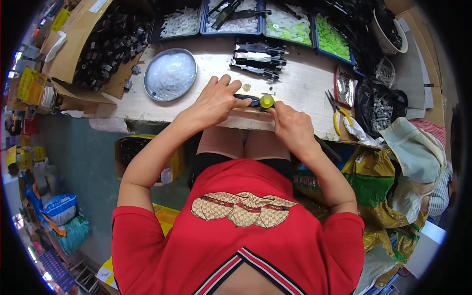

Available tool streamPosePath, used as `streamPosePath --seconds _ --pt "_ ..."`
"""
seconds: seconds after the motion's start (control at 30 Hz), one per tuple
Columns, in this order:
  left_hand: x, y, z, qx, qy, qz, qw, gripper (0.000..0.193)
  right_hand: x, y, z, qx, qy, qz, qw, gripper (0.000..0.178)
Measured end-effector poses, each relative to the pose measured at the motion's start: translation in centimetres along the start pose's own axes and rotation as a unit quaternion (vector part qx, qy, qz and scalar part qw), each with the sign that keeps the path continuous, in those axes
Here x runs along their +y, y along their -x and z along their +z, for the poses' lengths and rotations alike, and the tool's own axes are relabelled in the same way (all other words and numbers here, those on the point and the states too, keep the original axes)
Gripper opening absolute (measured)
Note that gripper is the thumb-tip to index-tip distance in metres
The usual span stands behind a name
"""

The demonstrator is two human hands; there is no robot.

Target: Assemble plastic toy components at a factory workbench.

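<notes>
At the near edge of the worktable lies a slim black part [253, 101], between my two hands. My left hand [215, 103] grips its left end, the thumb along it and the other fingers bent on the tabletop. A round, translucent yellow-green knob [266, 101] stands over the part's right end; what is under it is hidden. My right hand [293, 123] is closed beside the knob, fingertips at the part's right end; its exact hold is hidden. Just beyond, several black assemblies [258, 60] with shiny strips lie side by side.
A round metal dish [170, 74] of clear pieces sits left, near a carton of black parts [105, 46]. Bins of white pieces [181, 22] and green pieces [332, 37] line the back. Yellow-handled pliers [339, 115] and a black bag of grey hardware [381, 110] lie right.
</notes>
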State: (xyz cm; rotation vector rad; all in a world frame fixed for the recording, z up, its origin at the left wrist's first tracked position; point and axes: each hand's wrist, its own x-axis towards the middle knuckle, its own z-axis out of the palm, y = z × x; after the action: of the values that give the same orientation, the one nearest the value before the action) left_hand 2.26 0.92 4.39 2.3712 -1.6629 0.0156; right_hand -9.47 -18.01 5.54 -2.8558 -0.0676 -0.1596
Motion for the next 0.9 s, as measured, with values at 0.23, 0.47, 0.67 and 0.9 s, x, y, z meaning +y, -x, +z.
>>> streamPosePath --seconds 0.23,0.47,0.67,0.9 --pt "-1.3 -0.4 0.5 0.034 0.184 -0.107 0.977 0.057 1.3 -0.8 -1.4 -0.040 0.004 0.017 0.999 0.021" --pt "-0.4 0.6 1.4 0.105 0.246 -0.154 0.951 0.069 -1.2 -2.0 -0.2 0.079 -0.067 -0.059 0.993 0.015" --pt "0.5 1.6 2.8 0.184 0.180 -0.159 0.953 0.066 -1.9 -4.4 -1.1 0.084 -0.082 -0.012 0.993 0.019" --pt "3.3 2.1 4.1 0.322 0.025 -0.182 0.929 0.046 -1.6 -6.6 -1.3 -0.131 -0.046 0.023 0.990 0.021"
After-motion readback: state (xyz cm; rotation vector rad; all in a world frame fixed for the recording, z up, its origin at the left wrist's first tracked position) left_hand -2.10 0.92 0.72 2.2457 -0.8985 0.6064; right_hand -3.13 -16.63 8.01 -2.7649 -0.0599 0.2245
